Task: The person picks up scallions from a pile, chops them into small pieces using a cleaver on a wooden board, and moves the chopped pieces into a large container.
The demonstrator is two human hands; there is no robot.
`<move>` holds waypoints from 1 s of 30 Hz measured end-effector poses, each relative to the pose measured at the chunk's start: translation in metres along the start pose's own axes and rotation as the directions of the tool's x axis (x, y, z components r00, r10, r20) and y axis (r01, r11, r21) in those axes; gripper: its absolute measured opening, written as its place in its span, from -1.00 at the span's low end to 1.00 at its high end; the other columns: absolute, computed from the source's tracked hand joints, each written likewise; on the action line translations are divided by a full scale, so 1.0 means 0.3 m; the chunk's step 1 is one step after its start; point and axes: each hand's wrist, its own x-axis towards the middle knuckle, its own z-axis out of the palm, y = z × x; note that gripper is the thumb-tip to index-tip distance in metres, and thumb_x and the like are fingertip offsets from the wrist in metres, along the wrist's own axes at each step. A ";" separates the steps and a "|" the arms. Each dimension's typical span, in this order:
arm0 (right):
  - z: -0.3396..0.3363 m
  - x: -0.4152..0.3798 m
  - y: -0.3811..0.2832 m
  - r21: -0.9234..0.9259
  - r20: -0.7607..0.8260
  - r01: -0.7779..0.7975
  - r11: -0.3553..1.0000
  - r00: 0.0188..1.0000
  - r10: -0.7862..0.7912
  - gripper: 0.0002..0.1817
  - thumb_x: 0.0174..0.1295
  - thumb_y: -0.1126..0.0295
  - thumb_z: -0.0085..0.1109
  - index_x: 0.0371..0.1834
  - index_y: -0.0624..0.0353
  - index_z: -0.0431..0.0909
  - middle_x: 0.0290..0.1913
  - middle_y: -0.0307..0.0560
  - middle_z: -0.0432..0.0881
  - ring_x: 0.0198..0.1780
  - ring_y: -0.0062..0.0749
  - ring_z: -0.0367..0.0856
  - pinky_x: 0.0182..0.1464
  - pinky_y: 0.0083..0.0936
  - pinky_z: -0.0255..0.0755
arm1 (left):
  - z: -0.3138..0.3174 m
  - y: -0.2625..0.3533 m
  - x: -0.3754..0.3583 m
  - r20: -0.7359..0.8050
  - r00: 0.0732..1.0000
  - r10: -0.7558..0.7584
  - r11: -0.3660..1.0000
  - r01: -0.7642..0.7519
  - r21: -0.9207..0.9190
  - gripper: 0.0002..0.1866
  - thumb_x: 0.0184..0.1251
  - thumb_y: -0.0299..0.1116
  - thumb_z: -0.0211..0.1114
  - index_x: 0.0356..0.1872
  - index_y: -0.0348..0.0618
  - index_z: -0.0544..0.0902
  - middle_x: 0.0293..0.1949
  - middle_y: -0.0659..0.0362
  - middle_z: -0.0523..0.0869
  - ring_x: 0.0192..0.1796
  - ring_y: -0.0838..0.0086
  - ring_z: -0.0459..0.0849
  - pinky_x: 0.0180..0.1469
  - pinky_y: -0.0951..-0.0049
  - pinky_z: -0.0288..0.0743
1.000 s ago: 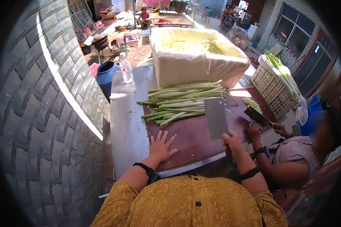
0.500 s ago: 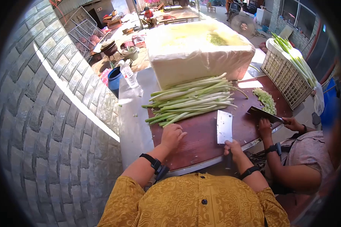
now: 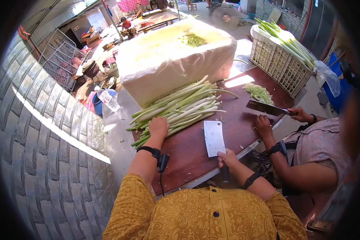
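A bundle of green onions point(image 3: 184, 108) lies across the reddish-brown board point(image 3: 188, 160), white ends toward the right. My left hand point(image 3: 159, 127) rests on the bundle's near left part, its fingers curled over the stalks; the fingertips are partly hidden among them. In my right hand point(image 3: 227, 159) is the handle of a cleaver point(image 3: 214, 138). Its broad blade points away from me, flat side up, with small bits stuck on it, and stands apart from the green onions.
At right a co-worker's hands point(image 3: 264, 126) work a second cleaver point(image 3: 266, 107) beside chopped green onion point(image 3: 260, 94). A large plastic-lined box point(image 3: 176, 76) stands behind the bundle. A plastic crate point(image 3: 280, 60) of green onions sits at back right, a bottle point(image 3: 107, 99) at left.
My left hand has moved forward and left from the bundle's near edge onto the stalks, its fingers now curled over them. The view has turned; my right hand still holds the cleaver.
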 end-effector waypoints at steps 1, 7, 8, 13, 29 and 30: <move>0.000 0.000 0.003 -0.001 0.003 0.002 1.000 1.000 -0.002 -0.91 0.32 0.43 0.07 -0.23 0.21 0.43 -0.59 -0.21 0.43 -0.71 -0.49 0.39 -0.64 -0.53 0.32 | 0.000 -0.002 -0.002 0.010 1.000 0.002 1.000 -0.002 -0.017 -0.71 0.16 -0.17 0.28 -0.09 0.03 0.60 -0.09 0.12 0.61 0.02 0.22 0.57 0.03 0.13 0.46; 0.007 -0.004 -0.003 -0.021 0.009 -0.003 1.000 1.000 0.003 -0.90 0.31 0.43 0.09 -0.24 0.21 0.43 -0.59 -0.21 0.45 -0.72 -0.50 0.39 -0.65 -0.54 0.32 | -0.009 -0.041 0.000 -0.226 0.955 0.190 0.958 -0.231 -0.170 -0.80 0.21 -0.28 0.24 -0.18 -0.05 0.55 -0.19 0.04 0.57 -0.08 0.10 0.60 -0.10 0.09 0.51; 0.005 -0.002 0.000 -0.030 0.010 0.001 1.000 1.000 0.000 -0.90 0.31 0.43 0.09 -0.24 0.21 0.43 -0.59 -0.21 0.45 -0.72 -0.50 0.40 -0.65 -0.54 0.32 | -0.015 -0.045 0.005 -0.249 0.944 0.214 0.952 -0.259 -0.161 -0.82 0.22 -0.29 0.22 -0.19 -0.06 0.54 -0.20 0.04 0.57 -0.11 0.09 0.61 -0.13 0.10 0.52; -0.003 0.007 0.008 -0.037 0.014 0.006 0.999 1.000 -0.005 -0.90 0.31 0.42 0.08 -0.26 0.21 0.43 -0.59 -0.21 0.45 -0.71 -0.49 0.40 -0.64 -0.52 0.33 | -0.186 -0.009 -0.006 -0.296 0.895 0.334 0.928 -0.367 -0.061 -0.89 0.28 -0.33 0.14 -0.22 -0.06 0.54 -0.27 0.09 0.56 -0.23 0.11 0.63 -0.24 0.12 0.53; 0.000 0.006 0.008 -0.031 0.037 0.008 0.999 0.999 -0.007 -0.92 0.31 0.43 0.06 -0.26 0.20 0.42 -0.60 -0.21 0.44 -0.71 -0.49 0.40 -0.64 -0.51 0.33 | -0.497 0.130 0.033 -0.441 0.700 0.562 0.827 -0.482 0.290 -0.97 0.12 -0.46 0.15 -0.41 -0.08 0.54 -0.42 0.13 0.53 -0.32 0.21 0.63 -0.31 0.20 0.52; 0.005 0.002 0.005 -0.034 0.036 0.015 0.999 0.999 -0.014 -0.91 0.31 0.43 0.06 -0.26 0.20 0.42 -0.59 -0.21 0.45 -0.71 -0.49 0.40 -0.64 -0.51 0.32 | -0.517 0.140 0.044 -0.425 0.699 0.575 0.818 -0.481 0.315 -0.96 0.15 -0.44 0.15 -0.38 -0.07 0.56 -0.41 0.14 0.54 -0.33 0.21 0.64 -0.31 0.20 0.51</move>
